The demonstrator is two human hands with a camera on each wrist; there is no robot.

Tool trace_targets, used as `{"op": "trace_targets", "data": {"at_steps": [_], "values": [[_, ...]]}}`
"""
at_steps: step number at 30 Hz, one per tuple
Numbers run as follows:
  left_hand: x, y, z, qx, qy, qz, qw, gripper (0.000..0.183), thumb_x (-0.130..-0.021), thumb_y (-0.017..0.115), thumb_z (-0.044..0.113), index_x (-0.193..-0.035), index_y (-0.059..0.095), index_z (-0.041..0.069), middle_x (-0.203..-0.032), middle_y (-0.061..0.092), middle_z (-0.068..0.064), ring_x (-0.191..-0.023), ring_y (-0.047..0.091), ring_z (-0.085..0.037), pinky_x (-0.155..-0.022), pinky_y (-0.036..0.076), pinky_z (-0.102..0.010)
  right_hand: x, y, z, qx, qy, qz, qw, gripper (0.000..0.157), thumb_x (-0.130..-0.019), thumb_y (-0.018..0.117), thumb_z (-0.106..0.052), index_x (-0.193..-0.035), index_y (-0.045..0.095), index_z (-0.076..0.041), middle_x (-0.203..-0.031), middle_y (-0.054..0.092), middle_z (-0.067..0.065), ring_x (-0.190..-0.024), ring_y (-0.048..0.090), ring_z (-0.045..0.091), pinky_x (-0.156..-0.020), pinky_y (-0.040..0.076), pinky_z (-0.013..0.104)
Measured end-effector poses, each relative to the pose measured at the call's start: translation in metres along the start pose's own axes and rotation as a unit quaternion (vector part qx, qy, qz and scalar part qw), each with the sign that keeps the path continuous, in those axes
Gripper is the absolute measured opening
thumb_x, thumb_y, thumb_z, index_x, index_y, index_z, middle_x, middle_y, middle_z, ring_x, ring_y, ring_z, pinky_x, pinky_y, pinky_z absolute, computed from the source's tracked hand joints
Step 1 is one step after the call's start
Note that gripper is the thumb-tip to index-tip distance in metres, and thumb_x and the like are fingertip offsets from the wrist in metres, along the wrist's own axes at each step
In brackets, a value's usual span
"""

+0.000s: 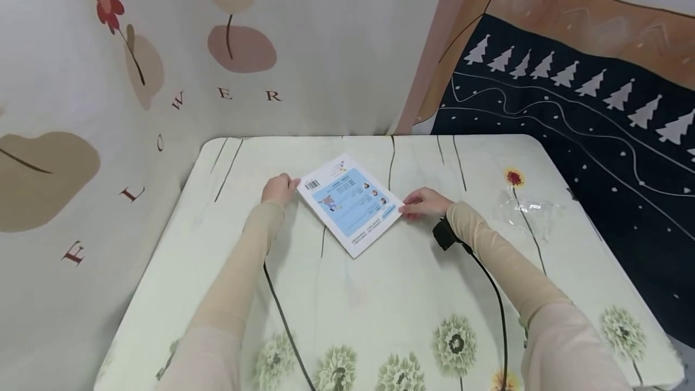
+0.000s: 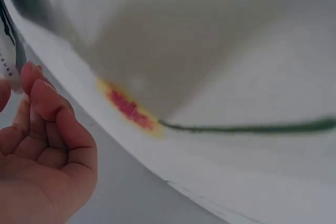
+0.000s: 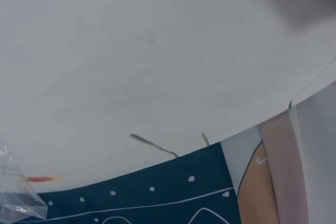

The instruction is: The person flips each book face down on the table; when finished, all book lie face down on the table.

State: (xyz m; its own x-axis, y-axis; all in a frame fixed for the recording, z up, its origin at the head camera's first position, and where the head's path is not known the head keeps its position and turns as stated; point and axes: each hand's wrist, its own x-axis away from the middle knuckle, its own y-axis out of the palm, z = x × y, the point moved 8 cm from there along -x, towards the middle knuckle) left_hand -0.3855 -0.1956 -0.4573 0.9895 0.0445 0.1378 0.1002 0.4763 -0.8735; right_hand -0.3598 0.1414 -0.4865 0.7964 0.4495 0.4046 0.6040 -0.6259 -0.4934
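A white booklet point(image 1: 350, 204) with a blue printed panel, small cartoon figures and a barcode is turned like a diamond over the middle of the table. At its left corner, my left hand point(image 1: 279, 189) pinches the edge between thumb and fingers. My right hand point(image 1: 426, 203) pinches the opposite, right corner. In the left wrist view, the curled left hand point(image 2: 52, 156) is at the left side, with a strip of the booklet point(image 2: 10, 61) by its fingertips. The right wrist view shows neither the right hand nor the booklet.
A crumpled clear plastic wrapper point(image 1: 526, 213) lies on the right of the table point(image 1: 369, 300), which has a flower-printed cover. Black cables point(image 1: 502, 312) run from the wrists. Printed curtains point(image 1: 336, 47) stand behind and at the left; a dark tree-patterned cloth point(image 1: 543, 107) is at the right.
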Motion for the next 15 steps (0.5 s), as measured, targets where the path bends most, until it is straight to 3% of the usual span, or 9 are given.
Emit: {"op": "trace_targets", "data": {"at_steps": [4,9,15], "values": [[0.0,0.01,-0.007,0.006,-0.016,-0.008,0.9998,0.034,-0.098,0.039,0.029,-0.105,0.055,-0.001,-0.102,0.062,-0.018,-0.097,0.057,-0.03,-0.089,0.046,-0.039,-0.002,0.005,0.008,0.011,0.013,-0.005,1.0,0.033,-0.085,0.063,-0.031,-0.098,0.065,-0.001,-0.082,0.068,0.005,-0.071,0.064,0.012,-0.07,0.052,0.025],[-0.004,0.006,-0.001,0.009,-0.002,0.012,0.9999,0.033,-0.097,0.04,0.027,-0.105,0.055,-0.001,-0.102,0.062,-0.017,-0.098,0.058,-0.03,-0.09,0.046,-0.04,-0.002,-0.002,0.01,0.049,0.018,0.017,0.998,0.033,-0.082,0.064,-0.036,-0.092,0.067,-0.005,-0.079,0.067,0.003,-0.068,0.062,0.013,-0.068,0.049,0.023],[0.001,0.006,0.002,-0.015,-0.002,0.008,0.9998,0.032,-0.097,0.041,0.027,-0.104,0.056,-0.001,-0.101,0.062,-0.017,-0.096,0.058,-0.029,-0.089,0.047,-0.039,0.003,-0.008,0.008,0.064,0.032,0.052,0.996,0.034,-0.077,0.071,-0.034,-0.088,0.057,-0.006,-0.073,0.063,0.003,-0.063,0.06,0.014,-0.061,0.046,0.023]]}}
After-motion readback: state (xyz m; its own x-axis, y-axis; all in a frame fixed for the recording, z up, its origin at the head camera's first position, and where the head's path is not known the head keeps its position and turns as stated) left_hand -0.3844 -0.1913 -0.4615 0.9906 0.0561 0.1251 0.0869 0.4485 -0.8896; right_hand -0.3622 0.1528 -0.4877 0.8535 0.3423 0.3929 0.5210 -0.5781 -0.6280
